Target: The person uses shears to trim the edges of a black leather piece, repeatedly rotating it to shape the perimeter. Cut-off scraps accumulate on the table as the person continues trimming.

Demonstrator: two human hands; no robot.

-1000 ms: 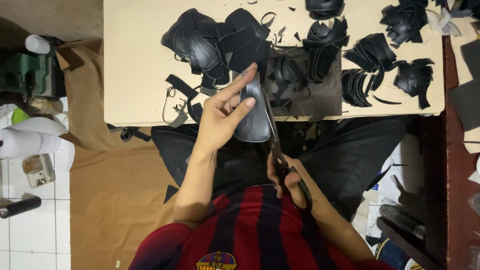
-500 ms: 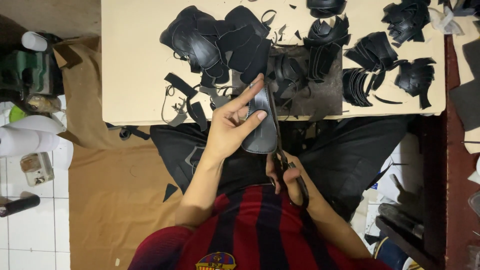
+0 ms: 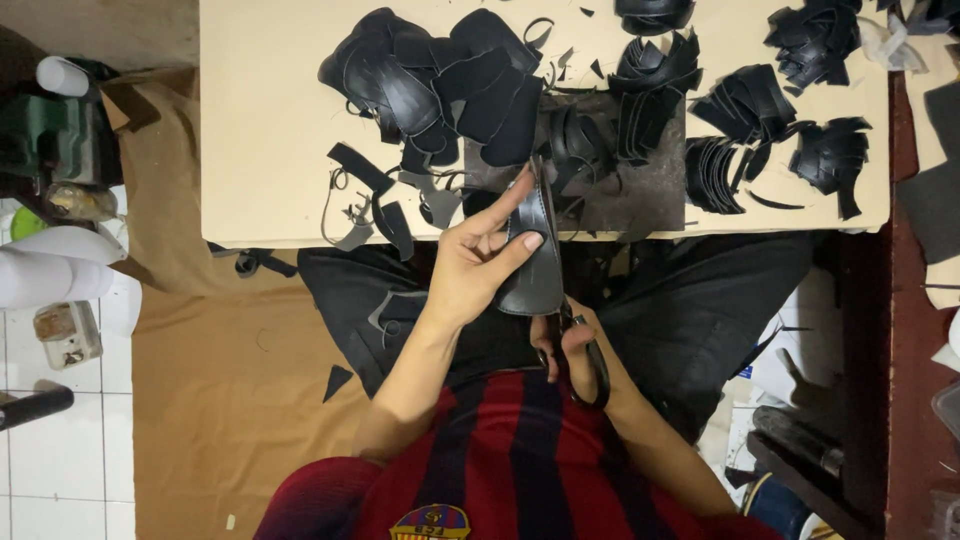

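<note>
Black leather piece [image 3: 533, 262], long and curved, held upright over the lap, just off the near edge of the table [image 3: 270, 130]. Pinched by the left hand [image 3: 478, 262]: thumb pressed on the front face, index finger stretched up along the far edge, remaining fingers behind. Directly below that grip, black-handled scissors [image 3: 583, 350] in the right hand [image 3: 570, 345], fingers closed through the loops, blades meeting the lower end of the piece; hard to tell whether the blades are apart or together. Beyond the grip, on the table, a dark cutting mat [image 3: 640, 195] with curved black pieces on it. Further out to the left, a heap of black cut pieces [image 3: 430, 85] and thin offcut strips [image 3: 360, 200]. To the right, stacked bundles of curved pieces [image 3: 740, 105]. Beneath everything, brown paper [image 3: 230, 380] spread on the floor.
</note>
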